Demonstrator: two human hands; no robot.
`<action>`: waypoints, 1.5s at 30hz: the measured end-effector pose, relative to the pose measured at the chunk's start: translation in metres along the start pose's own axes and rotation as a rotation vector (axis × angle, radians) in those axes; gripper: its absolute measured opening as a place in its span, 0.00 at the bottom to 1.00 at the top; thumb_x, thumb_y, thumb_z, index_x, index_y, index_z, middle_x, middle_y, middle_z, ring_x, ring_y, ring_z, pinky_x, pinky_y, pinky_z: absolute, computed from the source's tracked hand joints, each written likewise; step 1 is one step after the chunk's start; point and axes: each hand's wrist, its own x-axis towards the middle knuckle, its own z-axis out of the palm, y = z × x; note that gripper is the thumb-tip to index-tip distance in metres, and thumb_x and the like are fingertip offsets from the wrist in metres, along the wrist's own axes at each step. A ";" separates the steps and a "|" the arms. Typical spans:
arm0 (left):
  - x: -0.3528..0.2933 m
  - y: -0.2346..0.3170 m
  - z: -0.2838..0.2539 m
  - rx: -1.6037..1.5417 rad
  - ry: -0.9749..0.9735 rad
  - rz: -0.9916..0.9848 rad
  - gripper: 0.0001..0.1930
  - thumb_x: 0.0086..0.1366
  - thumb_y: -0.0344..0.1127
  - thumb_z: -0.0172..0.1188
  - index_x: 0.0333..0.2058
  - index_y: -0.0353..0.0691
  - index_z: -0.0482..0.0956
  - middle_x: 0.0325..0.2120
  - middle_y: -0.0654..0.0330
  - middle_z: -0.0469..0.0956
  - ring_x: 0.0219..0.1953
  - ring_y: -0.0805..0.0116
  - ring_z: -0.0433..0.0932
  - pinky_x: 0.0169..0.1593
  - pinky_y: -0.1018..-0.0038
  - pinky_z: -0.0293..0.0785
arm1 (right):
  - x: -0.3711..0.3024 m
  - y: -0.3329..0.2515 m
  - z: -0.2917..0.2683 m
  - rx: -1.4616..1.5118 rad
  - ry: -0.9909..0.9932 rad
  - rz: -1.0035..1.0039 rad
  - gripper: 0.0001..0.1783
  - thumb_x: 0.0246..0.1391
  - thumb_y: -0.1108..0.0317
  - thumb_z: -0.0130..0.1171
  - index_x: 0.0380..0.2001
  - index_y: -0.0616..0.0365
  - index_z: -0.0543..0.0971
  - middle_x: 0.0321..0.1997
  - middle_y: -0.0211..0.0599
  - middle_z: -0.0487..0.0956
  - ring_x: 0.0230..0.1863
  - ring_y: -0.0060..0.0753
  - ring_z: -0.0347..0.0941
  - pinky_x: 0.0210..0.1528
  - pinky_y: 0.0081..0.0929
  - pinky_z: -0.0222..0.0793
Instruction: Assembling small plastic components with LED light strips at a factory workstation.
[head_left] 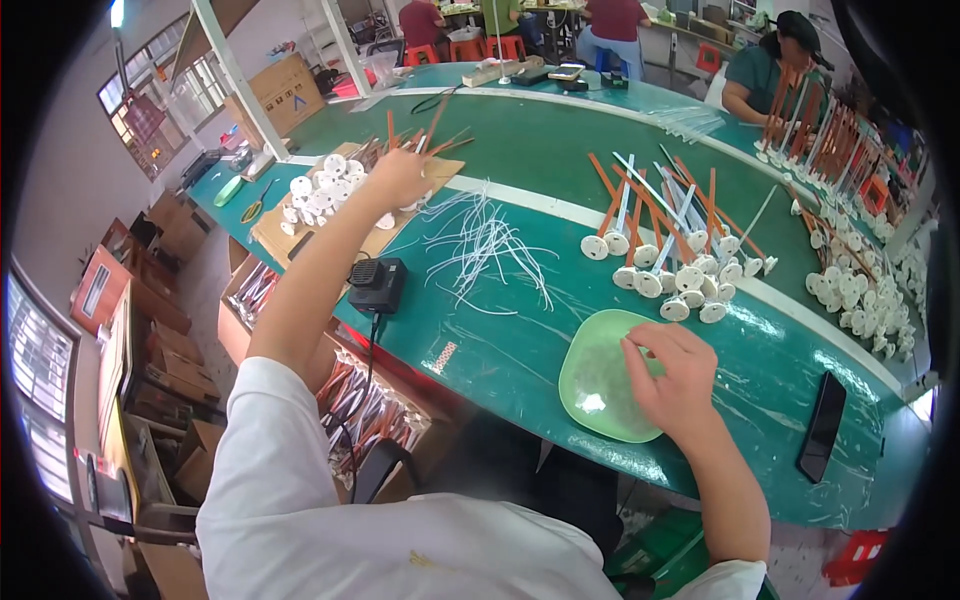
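Observation:
My left hand (398,182) reaches over the far-left pile of white round discs (325,190) on a cardboard sheet (275,228). Its fingers close on a thin brown strip (436,122) that stands up beside them; the fingertips are partly hidden. At the near right, my right hand (676,382) hovers over a shallow light-green dish (600,375), thumb and forefinger pinched together. Whatever may be in that pinch is too small to make out. Loose pale-blue wires (490,245) lie tangled between my hands. Beyond the dish rests a bunch of brown and bluish strips with white discs (690,270).
A black box-shaped device (378,285) with a cable stands at the table's left edge. Scissors (256,204) lie farther left, a black phone (822,427) at the right. Cartons of strips (375,420) sit below the edge. Across the table a co-worker (775,75) sits behind more strips with discs (860,270).

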 end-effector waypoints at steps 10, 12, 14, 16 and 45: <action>-0.003 0.022 0.019 0.241 -0.176 0.055 0.24 0.67 0.53 0.55 0.36 0.33 0.83 0.39 0.43 0.80 0.47 0.46 0.77 0.53 0.55 0.72 | 0.004 -0.002 -0.007 0.001 0.081 -0.154 0.09 0.39 0.81 0.67 0.27 0.62 0.80 0.30 0.40 0.82 0.28 0.38 0.79 0.29 0.27 0.73; -0.003 0.008 0.026 0.376 -0.072 0.067 0.18 0.66 0.52 0.55 0.36 0.45 0.85 0.36 0.52 0.81 0.47 0.52 0.76 0.49 0.57 0.73 | 0.005 -0.003 -0.006 0.014 0.079 -0.170 0.10 0.38 0.81 0.67 0.28 0.62 0.80 0.30 0.40 0.82 0.27 0.38 0.79 0.28 0.27 0.73; -0.003 0.000 0.026 0.335 -0.019 0.078 0.18 0.65 0.52 0.56 0.36 0.46 0.86 0.37 0.53 0.80 0.48 0.53 0.75 0.50 0.58 0.72 | 0.004 -0.003 -0.006 0.022 0.074 -0.180 0.10 0.38 0.81 0.67 0.28 0.62 0.80 0.30 0.40 0.82 0.27 0.38 0.79 0.28 0.27 0.73; -0.004 -0.009 0.026 0.295 0.033 0.089 0.17 0.63 0.53 0.57 0.36 0.48 0.86 0.39 0.54 0.80 0.50 0.55 0.73 0.51 0.59 0.70 | 0.003 -0.002 -0.007 0.018 0.056 -0.182 0.10 0.38 0.81 0.67 0.28 0.61 0.80 0.30 0.40 0.82 0.27 0.38 0.78 0.28 0.27 0.73; -0.023 0.216 -0.004 -0.412 0.101 0.587 0.12 0.60 0.39 0.62 0.41 0.43 0.81 0.27 0.53 0.81 0.35 0.51 0.80 0.40 0.58 0.75 | 0.002 0.003 -0.004 0.002 0.013 -0.159 0.09 0.39 0.79 0.68 0.28 0.60 0.81 0.30 0.38 0.82 0.27 0.37 0.79 0.28 0.28 0.74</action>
